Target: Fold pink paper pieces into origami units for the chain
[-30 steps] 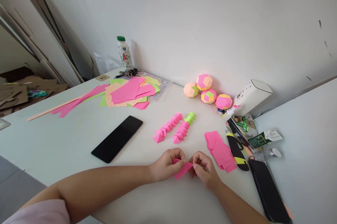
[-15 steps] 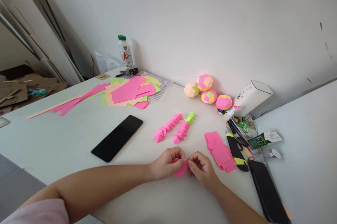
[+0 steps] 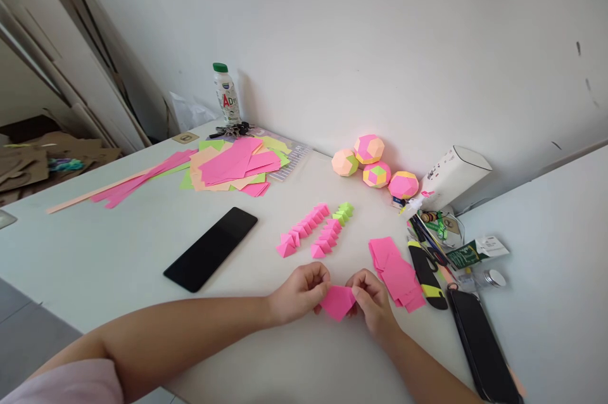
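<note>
A small folded piece of pink paper [image 3: 338,303] is stretched between my two hands, just above the table's near side. My left hand [image 3: 304,293] pinches its left corner between thumb and fingers. At its right corner, my right hand [image 3: 370,304] grips it in the same way. Beyond the hands lie two rows of small folded paper units, one all pink [image 3: 304,229], the other pink with green units [image 3: 342,213] at its far end. To the right of my right hand is a loose stack of pink paper slips [image 3: 398,274].
A black phone [image 3: 211,249] lies left of the rows. Colored sheets [image 3: 232,163] and long strips [image 3: 142,179] cover the back left, near a bottle [image 3: 227,95] and keys. Several faceted paper balls [image 3: 369,149] sit by the wall. Cutters [image 3: 427,274] and another phone [image 3: 482,344] lie right.
My hands have drawn slightly apart, my right hand moving right. The pink paper now shows a broad, pointed face between them.
</note>
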### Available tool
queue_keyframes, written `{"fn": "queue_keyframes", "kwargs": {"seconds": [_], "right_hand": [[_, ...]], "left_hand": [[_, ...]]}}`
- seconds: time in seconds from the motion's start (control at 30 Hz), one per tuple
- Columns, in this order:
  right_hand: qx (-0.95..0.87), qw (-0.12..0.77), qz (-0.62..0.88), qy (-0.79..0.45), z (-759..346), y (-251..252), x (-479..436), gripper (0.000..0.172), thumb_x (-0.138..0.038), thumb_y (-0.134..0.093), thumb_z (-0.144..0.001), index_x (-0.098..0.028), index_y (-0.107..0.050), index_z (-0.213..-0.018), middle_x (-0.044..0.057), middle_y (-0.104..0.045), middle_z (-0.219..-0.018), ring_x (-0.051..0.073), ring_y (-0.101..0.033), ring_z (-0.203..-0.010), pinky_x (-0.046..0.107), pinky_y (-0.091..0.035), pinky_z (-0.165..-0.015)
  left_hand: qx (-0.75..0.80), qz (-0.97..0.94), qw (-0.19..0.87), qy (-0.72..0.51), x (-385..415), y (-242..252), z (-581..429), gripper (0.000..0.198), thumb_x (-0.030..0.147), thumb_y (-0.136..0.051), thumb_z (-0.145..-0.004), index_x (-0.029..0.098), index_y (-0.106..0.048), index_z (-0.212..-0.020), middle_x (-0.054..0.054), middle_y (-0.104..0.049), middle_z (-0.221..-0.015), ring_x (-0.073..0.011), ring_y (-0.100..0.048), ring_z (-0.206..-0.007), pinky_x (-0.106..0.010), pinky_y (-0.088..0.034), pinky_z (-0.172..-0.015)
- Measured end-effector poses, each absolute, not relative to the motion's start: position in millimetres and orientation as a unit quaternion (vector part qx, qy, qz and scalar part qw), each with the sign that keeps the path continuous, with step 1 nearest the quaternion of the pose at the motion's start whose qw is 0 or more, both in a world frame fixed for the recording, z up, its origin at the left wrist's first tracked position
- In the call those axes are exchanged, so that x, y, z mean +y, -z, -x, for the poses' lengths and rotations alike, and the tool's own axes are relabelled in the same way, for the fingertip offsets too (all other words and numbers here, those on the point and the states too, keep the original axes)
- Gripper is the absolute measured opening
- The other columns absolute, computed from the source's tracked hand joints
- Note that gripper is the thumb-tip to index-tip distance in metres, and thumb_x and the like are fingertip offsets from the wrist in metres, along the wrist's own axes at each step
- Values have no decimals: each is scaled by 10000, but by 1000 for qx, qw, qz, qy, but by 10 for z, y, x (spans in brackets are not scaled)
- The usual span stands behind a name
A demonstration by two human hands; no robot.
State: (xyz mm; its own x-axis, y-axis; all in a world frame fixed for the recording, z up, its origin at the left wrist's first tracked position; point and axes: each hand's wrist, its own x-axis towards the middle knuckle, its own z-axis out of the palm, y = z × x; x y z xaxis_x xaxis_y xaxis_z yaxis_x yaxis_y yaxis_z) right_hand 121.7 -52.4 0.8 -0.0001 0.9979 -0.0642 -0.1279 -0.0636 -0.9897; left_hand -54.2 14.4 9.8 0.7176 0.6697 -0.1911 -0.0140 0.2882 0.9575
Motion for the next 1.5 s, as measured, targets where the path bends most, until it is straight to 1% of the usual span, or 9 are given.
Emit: {"fn": "queue_keyframes", "kwargs": {"seconds": [0.2, 0.4, 0.6, 0.77, 0.93, 1.07, 1.2, 1.4, 1.5], "right_hand": [[-449, 521, 493, -533, -1202, -38, -513, 243, -386, -555, -840, -205, -457, -712, -42, -521, -592, 107, -510, -451, 232, -411, -443], [-456, 490, 521, -530, -1174, -54, -521, 242, -404, -591, -836, -199, -488, -760, -45, -541, -543, 106, -515, -448, 217, -415, -442], [-459, 482, 533, -523, -1172, -47, -522, 239, -401, -600, -838, -198, -489, -779, -44, -559, -536, 101, -523, -443, 203, -408, -432], [-459, 483, 533, -521, -1161, -19, -511, 243, -399, -628, -815, -199, -494, -782, -56, -547, -519, 92, -507, -426, 201, -417, -428], [-470, 470, 524, -533, -1137, -20, -512, 227, -376, -646, -804, -204, -506, -853, -45, -579, -604, 87, -502, -461, 200, -433, -441], [-473, 465, 514, -544, -1128, -37, -521, 267, -383, -632, -814, -209, -498, -966, -31, -598, -670, 98, -518, -501, 216, -452, -467], [-471, 468, 515, -542, -1134, -37, -522, 298, -407, -611, -827, -204, -496, -1013, -41, -574, -647, 99, -525, -487, 225, -452, -477], [-469, 483, 527, -519, -1153, -14, -520, 281, -403, -578, -855, -204, -494, -1035, -32, -601, -626, 111, -545, -470, 231, -452, -470], [-472, 489, 533, -504, -1165, -4, -522, 323, -399, -573, -860, -199, -480, -1096, -40, -593, -580, 119, -547, -460, 233, -446, -465]], "left_hand": [[263, -534, 765, -246, 149, -84, 556, 355, 515, -520, -825, 188, -396, -768, 44, -522, -584, -82, -488, -465, -217, -385, -460], [284, -535, 761, -231, 142, -94, 533, 368, 535, -536, -807, 187, -418, -827, 33, -545, -647, -98, -528, -511, -218, -422, -455], [285, -530, 762, -240, 138, -78, 520, 324, 491, -525, -833, 179, -440, -819, 22, -563, -645, -107, -536, -528, -229, -422, -475], [259, -508, 766, -297, 136, -66, 523, 277, 426, -551, -842, 163, -477, -798, 15, -556, -688, -106, -540, -610, -252, -440, -583], [250, -497, 768, -317, 154, -40, 512, 259, 396, -604, -815, 157, -536, -889, -24, -599, -814, -143, -587, -734, -296, -467, -688], [244, -473, 782, -324, 166, -16, 487, 282, 384, -656, -775, 153, -540, -886, -36, -618, -827, -162, -615, -744, -308, -482, -675], [231, -463, 795, -316, 164, -7, 481, 272, 362, -673, -764, 153, -530, -865, -25, -613, -801, -159, -622, -719, -310, -491, -658], [237, -489, 787, -290, 160, -55, 512, 464, 264, -730, -713, 204, -462, -1087, -38, -611, -956, -176, -610, -892, -326, -480, -776], [209, -509, 795, -256, 157, -102, 524, 290, 286, -674, -769, 177, -494, -970, -47, -643, -872, -202, -640, -841, -348, -487, -744]]}}
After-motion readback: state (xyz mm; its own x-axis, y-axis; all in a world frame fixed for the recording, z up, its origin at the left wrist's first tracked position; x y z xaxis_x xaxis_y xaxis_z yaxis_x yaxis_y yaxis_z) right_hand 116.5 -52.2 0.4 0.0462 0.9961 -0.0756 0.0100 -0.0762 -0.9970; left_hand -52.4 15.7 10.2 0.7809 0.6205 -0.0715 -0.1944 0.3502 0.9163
